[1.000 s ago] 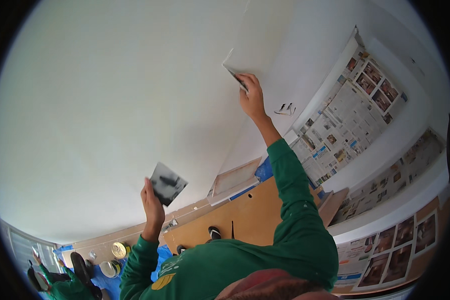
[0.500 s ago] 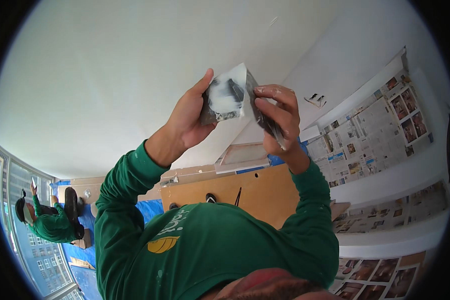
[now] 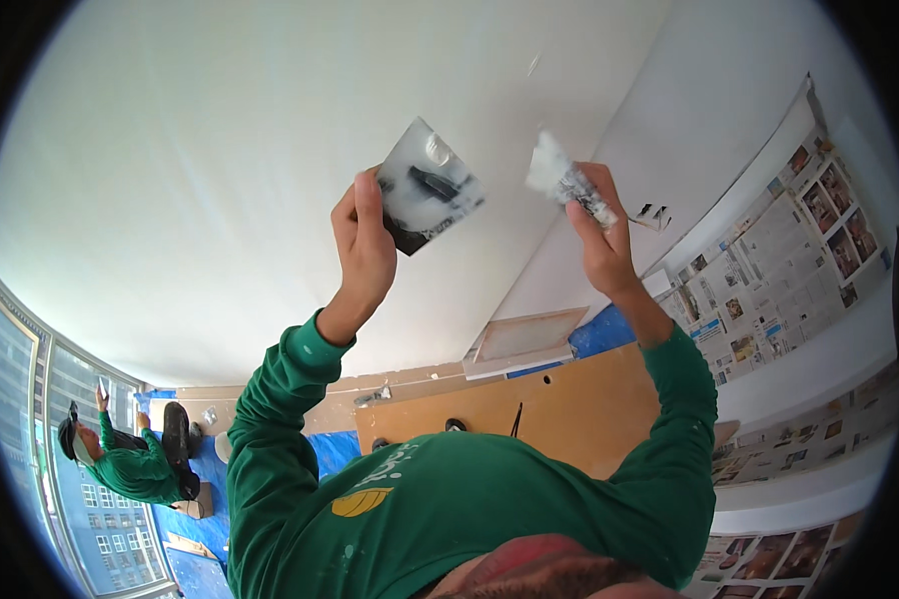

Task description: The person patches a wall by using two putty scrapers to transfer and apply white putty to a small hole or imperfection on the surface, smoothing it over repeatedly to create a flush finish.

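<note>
My left hand [image 3: 365, 235] grips a square metal plate [image 3: 435, 188] smeared with white paste, its blade tilted toward me. My right hand [image 3: 605, 245] is closed on a putty knife [image 3: 569, 185], which carries a thick lump of white paste along its blade and is held a short way right of the plate, apart from it. Both tools are raised in front of the white wall [image 3: 200, 180]; a thin pale mark [image 3: 532, 65] shows high on it. Dark wire ends [image 3: 654, 214] poke from the adjoining surface beside my right hand.
A co-worker [image 3: 130, 464] in green is by tall windows at lower left, one arm raised. A wooden board [image 3: 569, 409] and blue sheeting [image 3: 335, 449] cover the floor. A pale framed panel [image 3: 529, 334] lies near the corner. Newspaper [image 3: 729, 299] covers surfaces on the right.
My right hand came down from the wall to the plate, then pulled away rightward with paste on the knife. My left hand and plate rose from low to chest height and above.
</note>
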A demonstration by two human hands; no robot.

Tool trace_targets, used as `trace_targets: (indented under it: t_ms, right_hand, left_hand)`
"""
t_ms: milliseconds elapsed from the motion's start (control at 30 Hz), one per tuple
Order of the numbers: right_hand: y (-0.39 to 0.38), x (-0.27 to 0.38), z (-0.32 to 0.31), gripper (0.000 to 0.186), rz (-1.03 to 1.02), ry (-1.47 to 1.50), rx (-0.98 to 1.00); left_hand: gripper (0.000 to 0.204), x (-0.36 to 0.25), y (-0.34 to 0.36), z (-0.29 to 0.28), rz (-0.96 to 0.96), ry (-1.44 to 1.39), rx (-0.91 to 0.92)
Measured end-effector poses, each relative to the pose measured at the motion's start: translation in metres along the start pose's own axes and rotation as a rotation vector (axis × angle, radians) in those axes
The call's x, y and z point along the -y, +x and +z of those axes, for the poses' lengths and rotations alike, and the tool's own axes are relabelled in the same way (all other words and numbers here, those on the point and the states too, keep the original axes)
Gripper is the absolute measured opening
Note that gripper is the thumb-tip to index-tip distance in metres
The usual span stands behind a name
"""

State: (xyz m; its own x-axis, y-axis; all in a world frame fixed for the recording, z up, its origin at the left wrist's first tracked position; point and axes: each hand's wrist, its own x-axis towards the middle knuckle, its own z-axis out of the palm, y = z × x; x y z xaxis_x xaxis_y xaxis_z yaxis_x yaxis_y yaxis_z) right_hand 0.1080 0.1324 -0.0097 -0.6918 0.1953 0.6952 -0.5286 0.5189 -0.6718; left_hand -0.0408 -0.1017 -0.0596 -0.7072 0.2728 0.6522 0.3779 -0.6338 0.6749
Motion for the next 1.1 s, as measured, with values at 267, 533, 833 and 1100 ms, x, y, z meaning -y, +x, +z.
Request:
trace_targets:
  t_ms: [267, 533, 833, 1100]
  right_hand:
    - [0.002, 0.060, 0.039, 0.020, 0.852, 1.166, -0.038]
    - [0.113, 0.049, -0.034, 0.021, 0.522, 0.903, -0.031]
    - [0.399, 0.170, -0.155, 0.020, -0.474, -0.838, -0.268]
    - [0.512, 0.190, -0.148, 0.023, -0.943, -1.241, -0.305]
  left_hand:
    - [0.060, 0.007, 0.042, 0.014, 1.220, 0.738, 0.251]
    - [0.053, 0.027, 0.034, -0.027, 0.911, 1.109, 0.604]
    - [0.038, 0.079, -0.100, -0.085, 0.328, 1.051, 0.193]
    - [0.032, 0.106, -0.201, -0.136, -0.051, 1.050, -0.282]
